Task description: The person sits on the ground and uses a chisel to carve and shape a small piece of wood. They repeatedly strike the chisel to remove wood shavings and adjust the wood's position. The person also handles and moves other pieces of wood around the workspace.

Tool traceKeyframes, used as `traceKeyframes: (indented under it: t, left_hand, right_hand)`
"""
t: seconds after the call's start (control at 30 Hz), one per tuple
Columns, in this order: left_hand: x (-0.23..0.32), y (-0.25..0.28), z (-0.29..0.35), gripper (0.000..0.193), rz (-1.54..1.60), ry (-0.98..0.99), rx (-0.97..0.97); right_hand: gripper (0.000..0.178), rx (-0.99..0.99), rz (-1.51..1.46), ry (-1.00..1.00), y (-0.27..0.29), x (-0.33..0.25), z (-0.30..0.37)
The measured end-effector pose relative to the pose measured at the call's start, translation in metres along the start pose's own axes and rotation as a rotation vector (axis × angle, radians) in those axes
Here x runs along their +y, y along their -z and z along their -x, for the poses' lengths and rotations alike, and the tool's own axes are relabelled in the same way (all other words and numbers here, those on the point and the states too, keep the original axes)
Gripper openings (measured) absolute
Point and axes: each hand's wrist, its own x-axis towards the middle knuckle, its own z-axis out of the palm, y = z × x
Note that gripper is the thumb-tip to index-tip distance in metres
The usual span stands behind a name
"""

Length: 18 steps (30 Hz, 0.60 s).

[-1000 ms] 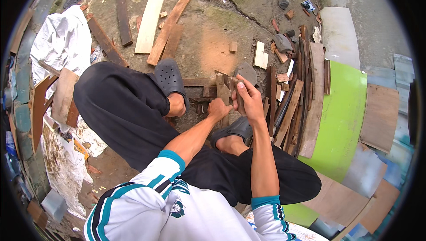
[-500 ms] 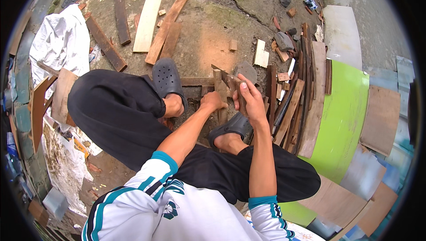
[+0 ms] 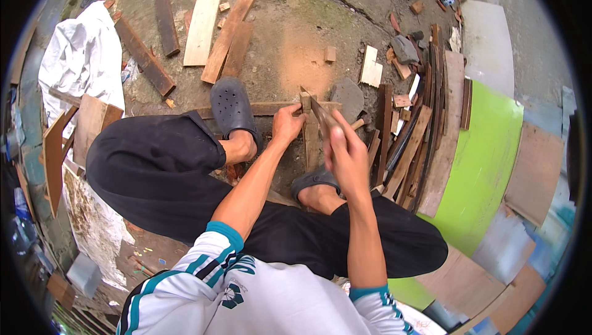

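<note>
While my right hand [image 3: 346, 157] wraps round the saw [image 3: 321, 113], maybe to steer it, my left hand [image 3: 287, 124] curls against the wood strip [image 3: 311, 144], I guess to stop wobbles | can't tell if left grips | strip: between my hands, across the plank [image 3: 268, 109]

Saw [image 3: 320, 112]: blade is looking like dull, brownish metal; blur is hiding finer texture. Stick [image 3: 311, 141] is showing matt, rough wood. Pale board [image 3: 206, 17] is appearing as smoother, bare wood. Clog [image 3: 230, 106] is presenting matt, moulded plastic or rubber. Trousers [image 3: 157, 178] are showing matt cloth. Green panel [image 3: 487, 168] is displaying a smooth, glossy, scuffed, plastic-like face. Ground [image 3: 364, 2] is looking rough, like weathered concrete.
</note>
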Motion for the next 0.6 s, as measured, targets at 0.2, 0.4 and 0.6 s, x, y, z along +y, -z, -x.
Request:
traceKeyframes:
  t: [0.2,0.4,0.6]
  left_hand:
    - [-0.015,0.003,-0.007,0.049,0.029,-0.041,0.009]
    - [-0.003,0.003,-0.004,0.052,-0.046,0.010,-0.022]
    - [-0.002,0.002,0.016,0.052,-0.127,-0.013,-0.071]
  right_hand:
    - [0.054,-0.061,0.162,0.072,-0.015,0.001,-0.010]
    - [0.055,-0.050,0.047,0.023,0.002,-0.031,0.039]
    - [0.057,-0.006,0.062,0.064,-0.008,0.024,-0.027]
